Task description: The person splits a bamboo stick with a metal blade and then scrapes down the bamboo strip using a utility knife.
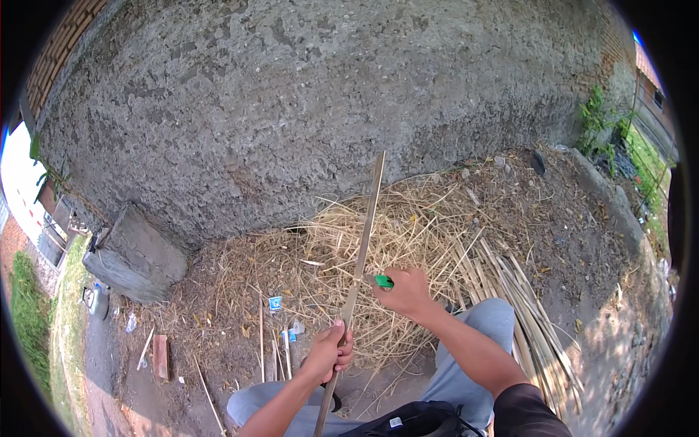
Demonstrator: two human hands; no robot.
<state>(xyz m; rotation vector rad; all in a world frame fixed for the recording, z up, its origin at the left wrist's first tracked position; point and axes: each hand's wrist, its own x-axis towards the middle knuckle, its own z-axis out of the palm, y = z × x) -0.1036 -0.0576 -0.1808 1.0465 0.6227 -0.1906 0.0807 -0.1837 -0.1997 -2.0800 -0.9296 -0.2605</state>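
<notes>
Wall: one, rough and grey (320,95), filling the upper half of your view.
Ground: one stretch of bare earth (586,240) with scattered straw and litter, running up to the wall.
Pile: one loose heap of pale shavings (397,233), in front of you and close to the wall's foot.
Legs: two, in grey-blue trousers (491,320), bent, one on each side of the strip's lower part.
Bundle: one spread of split lengths (531,320) beside your right knee; they overlap too much for you to count.
Block: one, grey (149,247), near the wall on your left.
Strip: one, long and narrow (363,244), slanting from near your lap up across the pile, its far end leaning slightly right.
Left hand: one (330,354), your fingers closed around the strip below its middle.
Right hand: one (406,295), your fingers wrapped around the knife's handle, just right of the strip.
Bag: one, black (429,421), at your lap.
Kettle: one, silvery (95,301), at far left beyond the block.
Slab: one, red-brown (162,357), lying left of your left knee.
Knife: one, green-handled (384,281), its blade at the strip above your left hand; you cannot tell how deep it sits.
Packets: two, blue and white (275,304), lying left of the strip, apart from each other.
</notes>
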